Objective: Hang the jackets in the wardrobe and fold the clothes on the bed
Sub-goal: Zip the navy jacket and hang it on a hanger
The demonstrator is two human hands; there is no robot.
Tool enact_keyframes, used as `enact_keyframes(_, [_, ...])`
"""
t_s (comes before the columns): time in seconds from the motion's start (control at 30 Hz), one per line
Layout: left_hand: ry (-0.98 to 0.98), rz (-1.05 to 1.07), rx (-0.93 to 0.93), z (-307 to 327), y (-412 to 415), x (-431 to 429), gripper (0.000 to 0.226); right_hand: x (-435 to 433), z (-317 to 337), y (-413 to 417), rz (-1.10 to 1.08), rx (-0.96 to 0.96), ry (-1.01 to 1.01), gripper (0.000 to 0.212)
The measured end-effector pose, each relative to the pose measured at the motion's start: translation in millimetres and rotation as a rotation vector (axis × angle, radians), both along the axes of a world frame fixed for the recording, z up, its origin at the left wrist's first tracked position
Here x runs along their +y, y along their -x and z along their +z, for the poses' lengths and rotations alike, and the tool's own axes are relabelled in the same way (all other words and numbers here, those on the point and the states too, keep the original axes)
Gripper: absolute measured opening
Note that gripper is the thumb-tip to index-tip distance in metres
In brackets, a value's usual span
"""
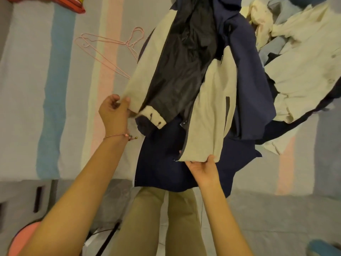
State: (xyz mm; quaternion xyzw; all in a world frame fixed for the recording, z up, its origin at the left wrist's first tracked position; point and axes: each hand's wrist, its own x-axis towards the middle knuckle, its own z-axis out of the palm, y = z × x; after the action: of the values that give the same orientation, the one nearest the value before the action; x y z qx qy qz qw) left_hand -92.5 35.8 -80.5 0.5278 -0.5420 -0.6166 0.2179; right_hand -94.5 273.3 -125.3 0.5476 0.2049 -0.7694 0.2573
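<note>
A navy and cream jacket (208, 100) lies open on the striped bed (55, 100), its dark lining facing up. My left hand (114, 113) pinches the cream front panel's lower left edge near the cuff. My right hand (203, 171) grips the hem of the other cream panel, close to the bed's near edge. Two thin pink wire hangers (110, 45) rest on the sheet to the jacket's left, partly under it. A heap of cream, pale blue and dark clothes (299, 58) sits to the right.
A red and orange folded item (73, 6) lies at the bed's far left corner. The grey bed base (276, 218) runs along the near side. A round pink object (24, 239) is on the floor at the lower left, and my beige trousers (156, 218) show below.
</note>
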Motion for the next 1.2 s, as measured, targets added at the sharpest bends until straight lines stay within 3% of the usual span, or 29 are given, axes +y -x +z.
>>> enact_keyframes(0.07, [-0.167,0.106,0.055,5,7,3,0.018,-7,1,7,-0.101,-0.008,0.085,0.045])
enact_keyframes(0.17, [-0.436,0.265,0.157,12,13,6,0.039,-16,4,15,-0.082,0.005,0.161,0.058])
enact_keyframes(0.3, [-0.812,0.467,-0.058,5,26,19,0.014,-21,7,7,0.084,0.013,0.181,0.058])
enact_keyframes(0.37, [-0.889,0.412,-0.181,2,21,32,0.015,-23,15,-2,0.195,0.018,0.235,0.064])
enact_keyframes(0.4, [-0.939,0.492,-0.196,0,20,35,0.020,-23,18,-7,0.249,0.025,0.253,0.073])
enact_keyframes(0.5, [-1.052,0.422,-0.069,-11,15,37,0.017,-23,21,-12,0.407,0.052,0.244,0.089])
enact_keyframes(0.57, [-1.157,0.488,0.092,-19,17,34,0.021,-21,23,-12,0.497,0.066,0.266,0.079])
enact_keyframes(0.67, [-1.169,0.360,0.078,-30,16,43,0.008,-18,18,-12,0.563,0.136,0.292,0.046])
enact_keyframes(0.83, [-1.075,0.243,0.077,-39,5,49,0.017,-17,1,-19,0.508,0.075,0.197,0.026])
enact_keyframes(1.0, [-0.887,0.086,0.008,-46,-2,65,0.022,-24,-12,-23,0.587,0.092,0.060,0.054])
enact_keyframes(1.2, [-0.797,0.014,-0.090,-57,-18,71,0.016,-39,-28,-31,0.646,0.065,0.110,0.046])
